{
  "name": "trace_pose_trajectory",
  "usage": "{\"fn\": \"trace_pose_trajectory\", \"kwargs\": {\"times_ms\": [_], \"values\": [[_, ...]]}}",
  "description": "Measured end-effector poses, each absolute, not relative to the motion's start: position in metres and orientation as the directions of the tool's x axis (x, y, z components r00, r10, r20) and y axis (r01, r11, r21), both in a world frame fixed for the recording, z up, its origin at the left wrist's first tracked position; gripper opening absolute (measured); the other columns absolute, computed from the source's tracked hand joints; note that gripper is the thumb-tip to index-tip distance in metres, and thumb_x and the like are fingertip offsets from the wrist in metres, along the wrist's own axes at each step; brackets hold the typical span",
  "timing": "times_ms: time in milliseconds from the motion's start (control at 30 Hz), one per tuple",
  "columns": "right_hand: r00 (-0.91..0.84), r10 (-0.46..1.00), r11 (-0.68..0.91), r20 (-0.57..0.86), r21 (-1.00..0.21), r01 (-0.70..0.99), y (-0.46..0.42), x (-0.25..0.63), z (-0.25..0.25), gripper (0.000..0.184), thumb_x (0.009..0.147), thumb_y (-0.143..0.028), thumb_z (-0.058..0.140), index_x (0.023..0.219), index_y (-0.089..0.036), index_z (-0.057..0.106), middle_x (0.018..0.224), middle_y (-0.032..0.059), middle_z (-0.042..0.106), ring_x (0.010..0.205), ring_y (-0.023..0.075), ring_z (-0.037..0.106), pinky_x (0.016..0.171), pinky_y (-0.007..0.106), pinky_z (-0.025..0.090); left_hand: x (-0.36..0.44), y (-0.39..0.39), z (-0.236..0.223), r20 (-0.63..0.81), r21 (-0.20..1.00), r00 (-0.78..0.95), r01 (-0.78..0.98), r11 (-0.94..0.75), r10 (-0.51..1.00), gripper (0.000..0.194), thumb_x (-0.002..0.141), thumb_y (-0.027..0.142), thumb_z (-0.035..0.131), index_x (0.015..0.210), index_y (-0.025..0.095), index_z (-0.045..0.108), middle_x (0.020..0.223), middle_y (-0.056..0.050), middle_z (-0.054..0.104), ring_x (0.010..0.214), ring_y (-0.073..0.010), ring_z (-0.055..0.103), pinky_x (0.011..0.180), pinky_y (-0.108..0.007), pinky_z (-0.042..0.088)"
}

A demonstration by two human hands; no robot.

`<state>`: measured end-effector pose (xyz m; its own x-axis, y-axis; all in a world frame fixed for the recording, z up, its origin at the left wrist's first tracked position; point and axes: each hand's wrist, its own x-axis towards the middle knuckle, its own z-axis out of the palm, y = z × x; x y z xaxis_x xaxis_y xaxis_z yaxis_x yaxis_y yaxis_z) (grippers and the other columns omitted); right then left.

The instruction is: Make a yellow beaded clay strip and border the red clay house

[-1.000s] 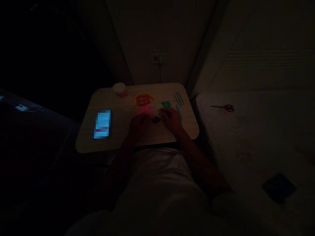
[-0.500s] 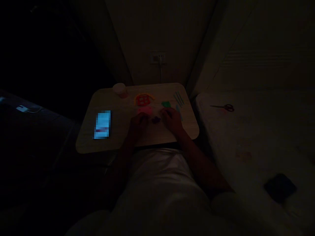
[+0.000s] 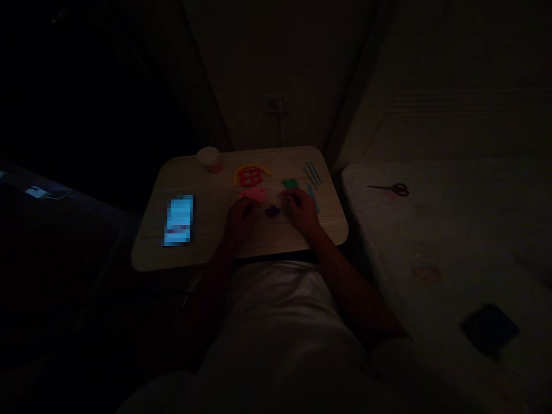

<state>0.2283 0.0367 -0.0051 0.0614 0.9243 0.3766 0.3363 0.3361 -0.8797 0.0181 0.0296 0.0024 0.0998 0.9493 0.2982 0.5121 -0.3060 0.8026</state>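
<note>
In dim light my left hand rests over the small wooden table with its fingers curled inward, close below a flat pink piece. My right hand faces it, thumb and fingers drawn together in a pinch. Whatever either hand holds is too dark to make out. Between the hands lies a small dark purple lump, apart from the fingertips. A green lump sits just beyond my right hand. Farther back is a red window-shaped piece with a yellow-orange strip arched over it.
The table also carries a phone with a lit screen, a tub, several thin blue sticks and a blue knife-shaped tool. Scissors and a dark square item lie on the pale surface at right.
The view has shifted slightly and the picture is a little sharper. Both hands stay in nearly the same place, and the pieces on the table have not visibly moved.
</note>
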Motion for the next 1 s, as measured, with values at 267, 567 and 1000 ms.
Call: {"fn": "trace_pose_trajectory", "kwargs": {"times_ms": [267, 567, 1000], "values": [[0.07, 0.924, 0.331, 0.376, -0.878, 0.346, 0.039, 0.228, -0.008, 0.022, 0.095, -0.034, 0.053, 0.105, -0.021, 0.067, 0.105, 0.0086, 0.075, 0.094, 0.0224, 0.069, 0.087, 0.035, 0.053, 0.023, 0.026, 0.01, 0.371, 0.673, 0.272, 0.581, -0.459, 0.888, 0.019, 0.085, 0.024, 0.062, 0.103, 0.019, 0.066, 0.109, -0.008, 0.069, 0.104, -0.0225, 0.064, 0.096, -0.035, 0.049], [0.028, 0.932, 0.337, 0.361, -0.894, 0.297, 0.037, 0.227, -0.007, 0.018, 0.09, -0.031, 0.059, 0.102, -0.022, 0.068, 0.097, 0.0059, 0.077, 0.086, 0.0206, 0.07, 0.079, 0.032, 0.055, 0.03, 0.024, 0.007, 0.28, 0.538, 0.314, 0.731, -0.419, 0.907, 0.026, 0.089, 0.04, 0.068, 0.106, 0.02, 0.068, 0.106, -0.008, 0.071, 0.098, -0.0247, 0.066, 0.09, -0.037, 0.052], [-0.099, 0.908, 0.414, 0.407, -0.837, 0.357, 0.037, 0.227, -0.004, 0.019, 0.088, -0.027, 0.061, 0.1, -0.022, 0.076, 0.102, 0.0056, 0.078, 0.094, 0.0215, 0.071, 0.087, 0.035, 0.055, 0.025, 0.027, 0.003, 0.336, 0.657, 0.233, 0.637, -0.404, 0.913, 0.023, 0.086, 0.029, 0.067, 0.106, 0.02, 0.066, 0.108, -0.007, 0.071, 0.099, -0.0224, 0.066, 0.091, -0.036, 0.052]]}}
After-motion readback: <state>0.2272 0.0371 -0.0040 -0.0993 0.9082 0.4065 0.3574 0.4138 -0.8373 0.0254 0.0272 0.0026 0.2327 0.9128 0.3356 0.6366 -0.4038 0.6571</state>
